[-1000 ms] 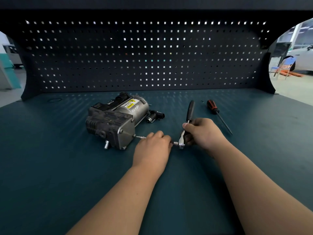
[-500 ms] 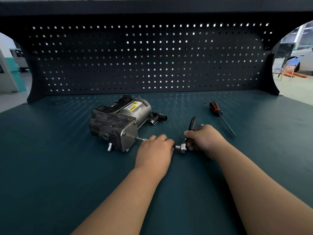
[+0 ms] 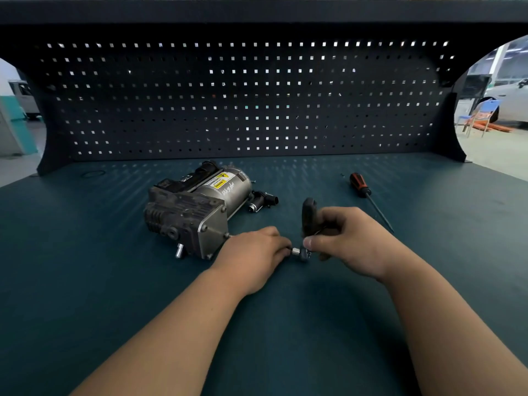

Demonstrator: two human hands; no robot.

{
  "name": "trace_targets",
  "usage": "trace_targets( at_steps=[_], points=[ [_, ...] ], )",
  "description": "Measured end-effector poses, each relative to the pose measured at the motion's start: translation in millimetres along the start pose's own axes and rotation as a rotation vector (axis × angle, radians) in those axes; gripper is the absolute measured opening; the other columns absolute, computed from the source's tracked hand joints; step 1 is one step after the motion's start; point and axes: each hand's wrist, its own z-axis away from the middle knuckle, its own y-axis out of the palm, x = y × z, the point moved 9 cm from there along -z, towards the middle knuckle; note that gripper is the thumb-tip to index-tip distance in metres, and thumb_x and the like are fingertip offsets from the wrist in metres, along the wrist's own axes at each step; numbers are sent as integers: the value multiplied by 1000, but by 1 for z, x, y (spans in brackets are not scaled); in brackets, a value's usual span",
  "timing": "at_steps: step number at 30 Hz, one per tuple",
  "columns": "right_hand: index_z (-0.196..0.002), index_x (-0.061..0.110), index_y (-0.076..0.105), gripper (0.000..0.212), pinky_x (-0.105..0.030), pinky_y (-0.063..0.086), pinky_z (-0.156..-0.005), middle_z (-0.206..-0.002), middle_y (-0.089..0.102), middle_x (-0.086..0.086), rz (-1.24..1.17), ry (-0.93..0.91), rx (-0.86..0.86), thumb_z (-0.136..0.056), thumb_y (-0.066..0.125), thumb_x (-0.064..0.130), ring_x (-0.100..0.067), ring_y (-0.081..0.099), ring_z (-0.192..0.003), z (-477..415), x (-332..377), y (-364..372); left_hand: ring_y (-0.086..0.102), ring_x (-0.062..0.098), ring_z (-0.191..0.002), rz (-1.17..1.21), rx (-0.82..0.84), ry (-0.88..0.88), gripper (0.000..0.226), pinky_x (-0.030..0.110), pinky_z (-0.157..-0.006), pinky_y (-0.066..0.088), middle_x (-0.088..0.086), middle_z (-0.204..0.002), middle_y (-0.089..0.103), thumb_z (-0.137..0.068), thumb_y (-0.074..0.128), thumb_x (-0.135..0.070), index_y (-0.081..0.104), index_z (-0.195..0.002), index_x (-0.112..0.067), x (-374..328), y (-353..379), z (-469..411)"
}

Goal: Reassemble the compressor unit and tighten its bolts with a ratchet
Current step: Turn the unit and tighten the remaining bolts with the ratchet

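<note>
Fingers of right hand [image 3: 351, 241] curled around ratchet [image 3: 308, 221], left hand [image 3: 251, 258] pinching its extension, compressor [image 3: 194, 212] beside.

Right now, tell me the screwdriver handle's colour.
Black and orange-red, seen in the head view: screwdriver.

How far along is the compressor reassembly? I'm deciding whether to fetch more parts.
Done: the compressor looks mostly together, its end plate showing seated bolt heads. In hand: the right hand grips the ratchet, while the left hand covers the extension reaching toward the plate's lower corner bolt. Left: finishing that bolt; a small black fitting lies loose beside the unit, and whether it belongs is unclear.
</note>
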Motion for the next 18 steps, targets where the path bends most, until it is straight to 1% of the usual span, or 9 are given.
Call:
trace_targets(
  at_steps=[2, 3, 5, 6, 9, 11, 13, 15, 18],
  points=[
    [-83, 17, 70, 5, -35, 58, -62, -74, 73, -4, -30, 0, -45, -81, 73, 13, -20, 70, -70, -7, -3, -5, 58, 22, -98, 40, -20, -9, 28, 36, -78, 46, -9, -112, 51, -99, 38, -46, 57, -118, -37, 1, 1, 1],
    [-83, 16, 69, 4, -30, 55, -56, -74, 72, -5, -45, 12, -87, -84, 70, 12, -18, 69, -66, -12, -6, -9, 58, 22, -98, 43, -29, -16, 28, 35, -77, 46, -9, -112, 51, -99, 38, -46, 57, -117, -37, 2, 1, 1],
    [-84, 13, 67, 6, -26, 51, -51, -73, 71, -8, -62, 94, -167, -89, 65, 15, -16, 67, -58, -21, -18, -14, 59, 22, -99, 37, -31, -35, 29, 35, -76, 46, -9, -114, 51, -99, 37, -46, 57, -117, -36, 3, 2, 1],
    [-83, 11, 65, 13, -27, 50, -50, -71, 71, -9, -42, 160, -183, -91, 62, 19, -17, 65, -54, -25, -27, -13, 59, 23, -99, 36, -25, -43, 29, 36, -76, 46, -9, -115, 51, -100, 36, -46, 57, -117, -36, 3, 3, 1],
    [-74, 6, 65, 32, -19, 40, -45, -51, 64, -3, 60, 342, -150, -95, 56, 28, -12, 54, -38, -33, -50, -4, 59, 24, -98, 27, -6, -43, 30, 35, -74, 46, -8, -116, 50, -100, 35, -44, 56, -118, -34, 1, 4, 2],
    [-72, 4, 68, 34, -19, 37, -43, -46, 60, -2, 44, 384, -161, -93, 57, 29, -11, 49, -34, -35, -56, -3, 60, 25, -96, 24, -4, -42, 29, 35, -72, 45, -8, -116, 49, -101, 36, -43, 56, -120, -33, 1, 5, 2],
    [-72, 4, 67, 35, -16, 35, -37, -44, 58, -1, 38, 391, -171, -93, 57, 30, -11, 48, -33, -34, -57, -4, 60, 25, -95, 23, -7, -52, 29, 35, -69, 45, -8, -116, 49, -101, 36, -42, 56, -120, -34, 2, 5, 2],
    [-76, 5, 66, 34, -15, 33, -35, -44, 59, -1, 41, 379, -181, -94, 56, 32, -12, 48, -33, -32, -54, -4, 59, 24, -94, 33, -7, -57, 29, 35, -69, 45, -8, -115, 49, -101, 35, -43, 56, -120, -35, 3, 5, 1],
    [-79, 14, 64, 22, -17, 39, -37, -60, 66, -1, 17, 250, -247, -93, 58, 30, -13, 53, -37, -26, -35, -11, 59, 23, -98, 32, 5, -45, 28, 37, -74, 47, -9, -114, 51, -101, 35, -44, 55, -120, -38, 4, 5, 1]
  ],
)
